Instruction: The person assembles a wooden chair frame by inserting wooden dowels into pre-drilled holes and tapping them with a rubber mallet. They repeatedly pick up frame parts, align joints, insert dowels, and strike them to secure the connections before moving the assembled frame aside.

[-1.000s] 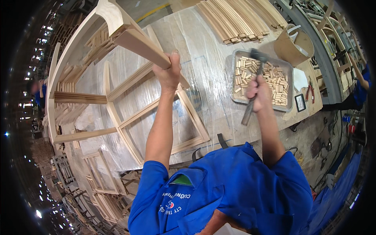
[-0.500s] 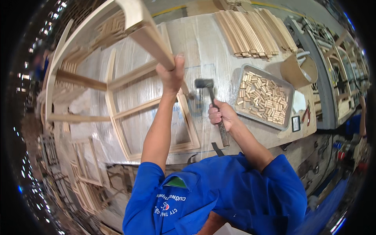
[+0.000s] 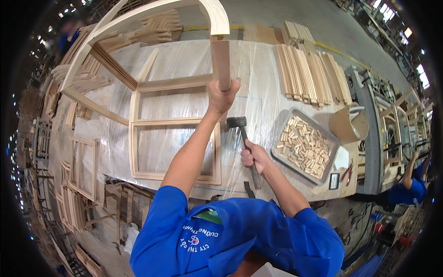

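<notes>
My left hand [image 3: 222, 98] is wrapped round an upright wooden leg [image 3: 223, 67] of a pale chair frame [image 3: 170, 83]. The frame stands on the table, its curved upper rail rising toward the far left. In my right hand [image 3: 256, 158] is a mallet [image 3: 243, 134] with a black head, gripped midway along its handle. The mallet's head is just right of the frame, below my left hand, and I cannot tell whether it touches the wood. Right of the mallet, a grey tray [image 3: 331, 177] holds many short wooden dowels [image 3: 304, 147].
Behind the tray, wooden slats [image 3: 309, 76] lie stacked on the plastic-covered table [image 3: 256, 78]. A brown container [image 3: 348, 124] stands beside the tray, near red-handled pliers [image 3: 349, 174] and a small black-edged device [image 3: 334, 181]. At the far right, another person's arm [image 3: 410, 171] shows by a grey machine.
The view has shifted, so the table's contents sit lower in it. The mallet's head has come closer to the frame and my left hand. Both hands keep their holds.
</notes>
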Motion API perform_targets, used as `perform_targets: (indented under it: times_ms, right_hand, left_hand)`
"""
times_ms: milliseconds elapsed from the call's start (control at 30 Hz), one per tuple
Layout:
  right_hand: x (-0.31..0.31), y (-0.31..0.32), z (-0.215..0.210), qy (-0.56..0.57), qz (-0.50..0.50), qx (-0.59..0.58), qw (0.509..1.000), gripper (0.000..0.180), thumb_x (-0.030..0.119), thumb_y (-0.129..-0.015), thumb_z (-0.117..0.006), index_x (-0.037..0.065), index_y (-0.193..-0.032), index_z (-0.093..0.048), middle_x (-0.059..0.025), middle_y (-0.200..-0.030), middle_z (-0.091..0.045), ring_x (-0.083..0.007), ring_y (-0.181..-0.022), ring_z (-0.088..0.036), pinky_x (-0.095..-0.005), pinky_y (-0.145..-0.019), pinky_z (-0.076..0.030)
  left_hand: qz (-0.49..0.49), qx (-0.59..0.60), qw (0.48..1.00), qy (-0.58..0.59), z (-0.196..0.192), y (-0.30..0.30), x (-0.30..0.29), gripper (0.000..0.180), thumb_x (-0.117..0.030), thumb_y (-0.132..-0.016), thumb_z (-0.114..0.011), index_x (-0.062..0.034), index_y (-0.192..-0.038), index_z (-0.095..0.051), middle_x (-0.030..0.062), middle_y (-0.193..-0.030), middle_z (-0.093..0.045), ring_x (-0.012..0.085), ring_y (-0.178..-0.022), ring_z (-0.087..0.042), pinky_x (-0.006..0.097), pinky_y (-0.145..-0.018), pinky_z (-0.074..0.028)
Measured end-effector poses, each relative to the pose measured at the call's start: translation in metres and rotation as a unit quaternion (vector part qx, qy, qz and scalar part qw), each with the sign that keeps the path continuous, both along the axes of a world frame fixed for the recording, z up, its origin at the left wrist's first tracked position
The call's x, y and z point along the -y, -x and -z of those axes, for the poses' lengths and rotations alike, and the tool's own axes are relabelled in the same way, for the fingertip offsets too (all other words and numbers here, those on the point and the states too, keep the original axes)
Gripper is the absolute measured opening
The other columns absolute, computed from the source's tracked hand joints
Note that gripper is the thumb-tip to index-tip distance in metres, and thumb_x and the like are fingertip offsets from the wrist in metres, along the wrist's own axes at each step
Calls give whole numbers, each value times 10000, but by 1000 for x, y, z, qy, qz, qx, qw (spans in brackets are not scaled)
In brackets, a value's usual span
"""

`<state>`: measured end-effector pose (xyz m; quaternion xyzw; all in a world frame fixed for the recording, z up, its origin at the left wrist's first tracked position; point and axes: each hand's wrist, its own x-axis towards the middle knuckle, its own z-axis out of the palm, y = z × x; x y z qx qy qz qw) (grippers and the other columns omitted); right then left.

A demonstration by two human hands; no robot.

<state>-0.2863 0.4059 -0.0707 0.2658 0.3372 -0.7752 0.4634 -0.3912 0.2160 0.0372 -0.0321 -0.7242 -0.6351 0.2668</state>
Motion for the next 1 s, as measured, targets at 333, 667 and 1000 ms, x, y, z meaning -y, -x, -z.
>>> perform_targets:
  times_ms: [333,667,1000]
  right_hand:
    - [-59,-6,-117,-405,60,-698,588,336,368,-1105,-544,34,-1077,-549,-56,-706,-551,-197,-571,-528,-366,-543,-437]
    - [-35,32,-245,-256,-11,-963,-80,154,149,-873,-699,106,-847,-554,-41,-636,-498,-261,-514,-531,-389,-464,-425]
    - [-14,32,-282,-330,55,-890,309,330,323,-1071,-596,19,-951,-643,-122,-713,-570,-278,-613,-613,-401,-581,-484]
  left_hand:
    - [25,85,996,14,-7,-12,15,345,-241,-924,-762,8,-745,-605,-9,-640,-538,73,-642,-483,339,-574,-437]
    - [82,72,994,23,2,-3,15,282,-231,-901,-759,21,-830,-655,33,-703,-604,86,-699,-557,343,-629,-491]
    - [97,104,989,-49,3,8,21,294,-250,-892,-809,9,-868,-671,-7,-745,-611,82,-719,-549,322,-644,-489]
